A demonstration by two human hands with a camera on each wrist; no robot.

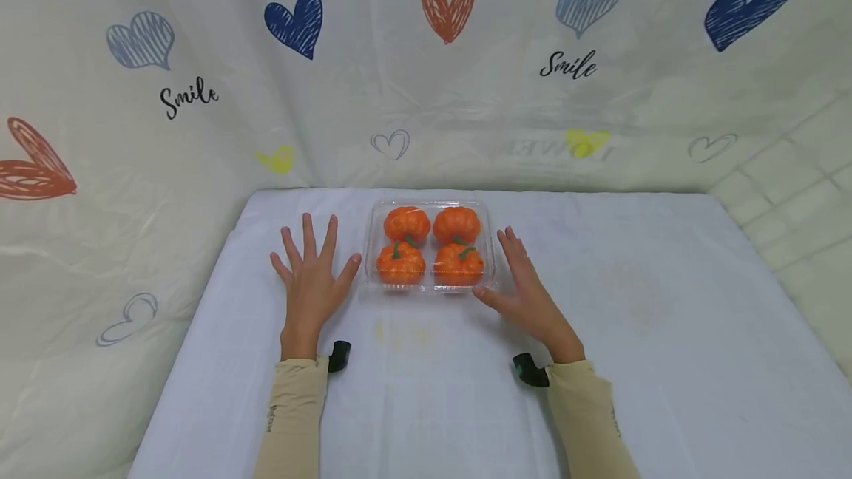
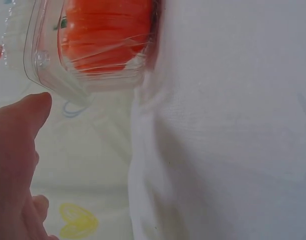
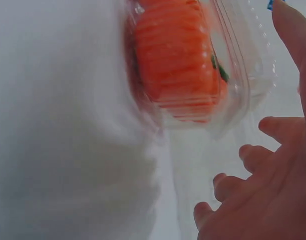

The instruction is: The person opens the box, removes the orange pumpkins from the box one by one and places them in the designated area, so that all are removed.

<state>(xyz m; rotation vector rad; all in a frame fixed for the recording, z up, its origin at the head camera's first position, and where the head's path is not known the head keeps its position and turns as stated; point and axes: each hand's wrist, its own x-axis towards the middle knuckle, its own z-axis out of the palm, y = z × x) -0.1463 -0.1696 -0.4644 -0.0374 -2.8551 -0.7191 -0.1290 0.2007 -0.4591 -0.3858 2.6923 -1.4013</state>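
A clear plastic clamshell box [image 1: 429,289] lies on the table with its lid down. Inside it are several small orange pumpkins [image 1: 401,265] with green stems, set in two rows. To the box's left my left hand [image 1: 311,287] has its fingers spread wide, the thumb pointing at the box's side. My right hand [image 1: 529,298] is at the box's right side, fingers extended and its thumb tip near the front right corner. Neither hand grips anything. Both wrist views show a pumpkin [image 2: 108,35] through the clear wall, with the left thumb [image 2: 30,112] close to the corner.
A white cloth [image 1: 426,405] covers the table. Behind it hangs a pale curtain [image 1: 373,80] printed with hearts and the word Smile. Small black wrist mounts [image 1: 339,355] stick out from both beige sleeves [image 1: 293,412].
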